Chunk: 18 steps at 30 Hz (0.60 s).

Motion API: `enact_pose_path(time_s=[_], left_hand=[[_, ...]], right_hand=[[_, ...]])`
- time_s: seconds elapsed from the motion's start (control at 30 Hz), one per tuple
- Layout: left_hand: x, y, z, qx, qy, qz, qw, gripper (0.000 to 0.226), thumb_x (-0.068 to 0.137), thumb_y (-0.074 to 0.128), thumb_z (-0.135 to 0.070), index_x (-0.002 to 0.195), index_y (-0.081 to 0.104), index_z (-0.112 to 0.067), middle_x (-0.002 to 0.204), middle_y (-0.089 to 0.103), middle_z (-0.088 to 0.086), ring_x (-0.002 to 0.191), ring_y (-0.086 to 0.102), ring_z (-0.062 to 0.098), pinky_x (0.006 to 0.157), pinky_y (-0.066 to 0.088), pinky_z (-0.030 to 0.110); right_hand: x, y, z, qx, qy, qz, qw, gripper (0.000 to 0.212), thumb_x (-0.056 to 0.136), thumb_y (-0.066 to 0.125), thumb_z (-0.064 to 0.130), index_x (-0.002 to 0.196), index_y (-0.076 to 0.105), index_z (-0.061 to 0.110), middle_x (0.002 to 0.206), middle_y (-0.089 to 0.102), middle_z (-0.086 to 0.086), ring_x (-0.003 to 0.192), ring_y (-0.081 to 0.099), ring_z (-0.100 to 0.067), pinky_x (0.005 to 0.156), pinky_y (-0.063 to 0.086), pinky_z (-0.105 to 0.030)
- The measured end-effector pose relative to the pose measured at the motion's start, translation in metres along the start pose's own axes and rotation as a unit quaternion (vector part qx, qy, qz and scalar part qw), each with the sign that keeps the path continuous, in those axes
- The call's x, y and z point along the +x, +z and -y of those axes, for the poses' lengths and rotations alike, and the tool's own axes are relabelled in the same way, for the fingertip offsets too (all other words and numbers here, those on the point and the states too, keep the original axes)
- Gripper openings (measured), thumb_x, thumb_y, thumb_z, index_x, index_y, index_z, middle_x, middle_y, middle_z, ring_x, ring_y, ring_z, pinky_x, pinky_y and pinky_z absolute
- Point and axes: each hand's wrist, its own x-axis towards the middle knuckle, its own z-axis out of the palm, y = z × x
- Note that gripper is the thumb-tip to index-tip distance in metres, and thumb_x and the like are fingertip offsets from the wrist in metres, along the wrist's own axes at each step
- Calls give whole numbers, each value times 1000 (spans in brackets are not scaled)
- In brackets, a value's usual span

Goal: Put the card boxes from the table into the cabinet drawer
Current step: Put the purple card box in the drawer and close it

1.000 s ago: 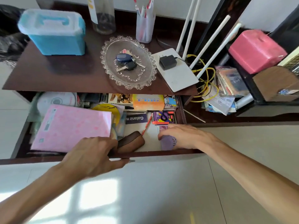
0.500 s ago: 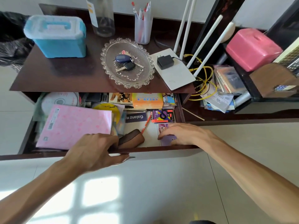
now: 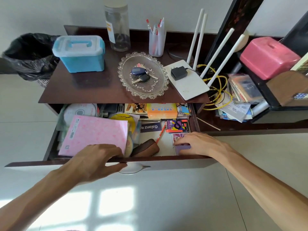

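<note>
The cabinet drawer (image 3: 183, 158) stands pulled open below the dark table top (image 3: 86, 87). My right hand (image 3: 198, 144) reaches into its front right corner, fingers closed on a purple card box (image 3: 182, 146) lying on the drawer's contents. Just behind it sits a second card box (image 3: 177, 126) printed in purple, red and black, with an orange box (image 3: 161, 110) farther back. My left hand (image 3: 98, 160) grips the drawer's front edge beside the silver handle (image 3: 133, 169), thumb over the front panel.
The drawer also holds a pink folder (image 3: 95, 134), discs (image 3: 80, 110), a brown case (image 3: 146, 148) and a red pencil (image 3: 160, 132). On the table stand a blue bin (image 3: 80, 54), a glass dish with keys (image 3: 143, 75), a pen cup (image 3: 156, 40) and a router (image 3: 188, 80).
The view has pulled back and tilted up, showing more wall. My right hand has shifted slightly on the purple card box in the drawer corner. My left hand stays on the drawer front.
</note>
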Motion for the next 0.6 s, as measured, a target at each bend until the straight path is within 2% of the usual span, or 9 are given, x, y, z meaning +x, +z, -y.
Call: enact_pose_path(time_s=[0.07, 0.13, 0.23, 0.3, 0.4, 0.47, 0.5, 0.57, 0.6], left_hand=[[-18, -4, 14, -11, -1, -42, 999, 36, 85, 50, -63, 94, 71, -35, 85, 67, -23, 74, 62, -4, 64, 54, 19], [-42, -6, 28, -35, -22, -83, 996, 35, 87, 48, -63, 98, 70, -38, 91, 65, -29, 81, 62, -9, 70, 54, 15], [-84, -4, 39, -109, -92, -152, 978, 26, 86, 55, -57, 103, 67, -42, 106, 62, -33, 99, 61, -9, 88, 44, 7], [-110, 3, 46, -165, -167, -199, 951, 25, 83, 58, -56, 97, 68, -38, 102, 67, -25, 93, 62, -7, 84, 46, 8], [-134, 20, 60, -315, -325, -219, 865, 54, 81, 61, -62, 95, 70, -11, 73, 70, -23, 72, 64, -9, 63, 51, 6], [-150, 36, 71, -369, -379, -175, 831, 49, 80, 65, -35, 109, 66, 4, 79, 74, -19, 69, 67, -10, 57, 53, 7], [-151, 44, 69, -399, -415, -159, 802, 47, 79, 65, -29, 115, 62, 1, 85, 75, -8, 69, 69, -6, 54, 55, 11], [-139, 48, 54, -454, -452, -242, 729, 46, 77, 67, -27, 119, 58, -11, 100, 71, 6, 75, 75, 11, 58, 61, 23], [-133, 46, 46, -453, -450, -279, 717, 45, 78, 68, -25, 119, 56, -10, 105, 69, 11, 82, 74, 21, 61, 62, 28]], right_hand=[[-5, 0, 3, 18, 16, -34, 999, 48, 99, 59, 43, 146, 53, 42, 132, 66, 9, 120, 61, -18, 89, 52, -35], [-17, -2, 7, 61, 32, -119, 990, 45, 98, 60, 41, 143, 55, 44, 114, 71, 15, 101, 65, -7, 78, 53, -28], [-52, 1, 20, 178, 20, -272, 945, 29, 95, 67, 36, 123, 68, 41, 96, 68, 18, 84, 64, 2, 64, 46, -11], [-79, 9, 31, 230, 10, -353, 907, 17, 92, 71, 32, 109, 71, 37, 92, 67, 14, 84, 66, -7, 65, 45, -10], [-108, 33, 43, 310, 40, -399, 862, 14, 86, 76, 32, 95, 71, 22, 77, 65, 3, 72, 60, -16, 67, 43, -15], [-116, 51, 47, 350, 78, -400, 844, 19, 81, 77, 38, 86, 72, 20, 70, 65, 1, 69, 55, -17, 66, 41, -18], [-116, 59, 48, 363, 102, -403, 834, 22, 78, 78, 41, 81, 73, 20, 67, 65, 1, 68, 54, -17, 64, 41, -18], [-113, 70, 48, 398, 154, -409, 806, 28, 72, 80, 48, 77, 77, 21, 67, 71, 2, 67, 59, -16, 62, 44, -19], [-110, 73, 49, 428, 176, -411, 785, 28, 69, 82, 49, 77, 79, 22, 69, 75, 3, 69, 65, -15, 64, 48, -19]])
